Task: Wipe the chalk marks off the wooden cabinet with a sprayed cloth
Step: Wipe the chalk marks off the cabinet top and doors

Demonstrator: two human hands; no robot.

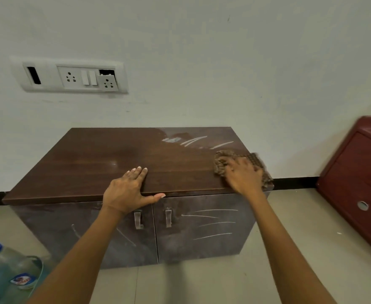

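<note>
Cloth (220,163) at 3 o'clock on cabinet (92,161) top, my right hand (243,174) pressing it, fingers spread. Left hand (125,189) flat, open, at 6 o'clock edge. Chalk marks (195,141) at 1 o'clock.

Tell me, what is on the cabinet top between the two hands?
Nothing: the head view shows only bare brown cabinet top between the left hand and the right hand on the cloth. Chalk marks lie farther back.
</note>
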